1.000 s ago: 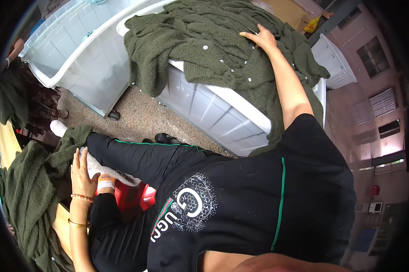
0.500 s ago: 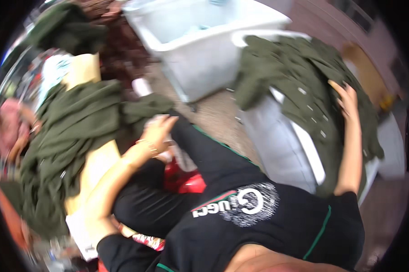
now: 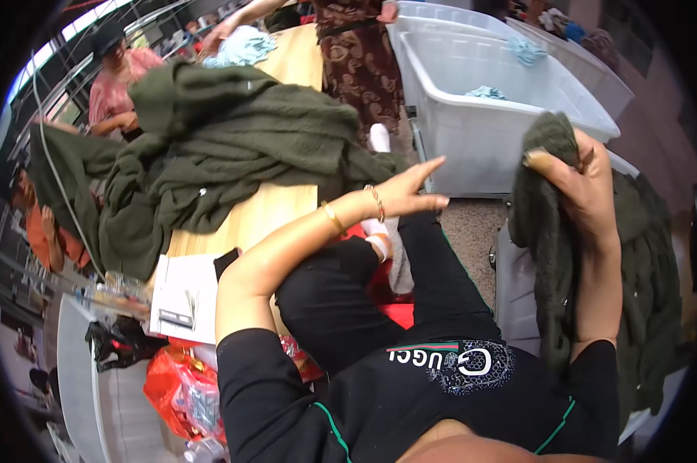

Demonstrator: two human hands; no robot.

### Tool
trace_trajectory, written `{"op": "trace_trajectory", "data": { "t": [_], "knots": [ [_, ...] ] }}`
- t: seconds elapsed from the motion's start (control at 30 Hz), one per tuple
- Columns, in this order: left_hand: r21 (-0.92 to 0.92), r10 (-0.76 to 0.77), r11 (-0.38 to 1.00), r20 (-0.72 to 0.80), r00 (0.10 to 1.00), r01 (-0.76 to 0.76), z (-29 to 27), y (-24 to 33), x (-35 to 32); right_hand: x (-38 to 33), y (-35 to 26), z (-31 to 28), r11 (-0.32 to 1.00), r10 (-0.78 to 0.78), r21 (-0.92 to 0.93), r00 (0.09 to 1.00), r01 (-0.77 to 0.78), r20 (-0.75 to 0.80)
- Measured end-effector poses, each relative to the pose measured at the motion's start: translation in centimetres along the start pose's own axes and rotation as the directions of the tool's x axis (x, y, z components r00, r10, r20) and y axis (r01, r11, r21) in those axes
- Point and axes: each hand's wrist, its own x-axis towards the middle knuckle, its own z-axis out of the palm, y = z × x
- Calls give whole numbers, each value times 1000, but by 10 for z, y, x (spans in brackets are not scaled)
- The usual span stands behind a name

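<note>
My right hand (image 3: 588,181) is closed around a bunched part of a dark green knit garment (image 3: 545,212) on the right. The rest of that cloth hangs down behind my forearm over the side of a pale bin; small white spots show on it. My left hand (image 3: 410,193) is held out above my lap with its fingers spread, holding nothing. Just beyond it, a large heap of the same dark green cloth (image 3: 248,139) lies on a wooden table (image 3: 236,224). One end of the heap hangs off the table's left side.
Pale plastic bins (image 3: 472,154) stand ahead, light blue cloth (image 3: 487,92) inside one. A co-worker in brown patterned clothing (image 3: 360,69) stands at the table's far end; others in pink (image 3: 117,89) and orange (image 3: 59,239) are at left. A red plastic bag (image 3: 180,386) lies lower left.
The view has turned left. My right hand, earlier spread over the green garment, now grips and lifts a bunch of it. My left hand has come away from the heap's edge.
</note>
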Motion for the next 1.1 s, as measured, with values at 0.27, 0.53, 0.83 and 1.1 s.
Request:
{"op": "trace_trajectory", "data": {
  "t": [0.27, 0.53, 0.83, 1.1],
  "knots": [
    [-273, -37, 962, -204, 978, -21, -51, 43, -19, 103, -25, 94, 946, -288, 199, 943, 255, 165],
    [-955, -147, 128, -285, 947, -268, -97, 19, -52, 121, 3, 134, 817, -275, 568, 933, 99, 232],
    [-403, -310, 906, -424, 851, 129, -65, -19, -43, 41, 259, -1, 824, 415, 451, 907, -342, -70],
    [136, -481, 866, -31, 876, 481, -44, -80, -63, -82, 342, -43, 566, 777, 633, 599, -528, -194]
  ]
}}
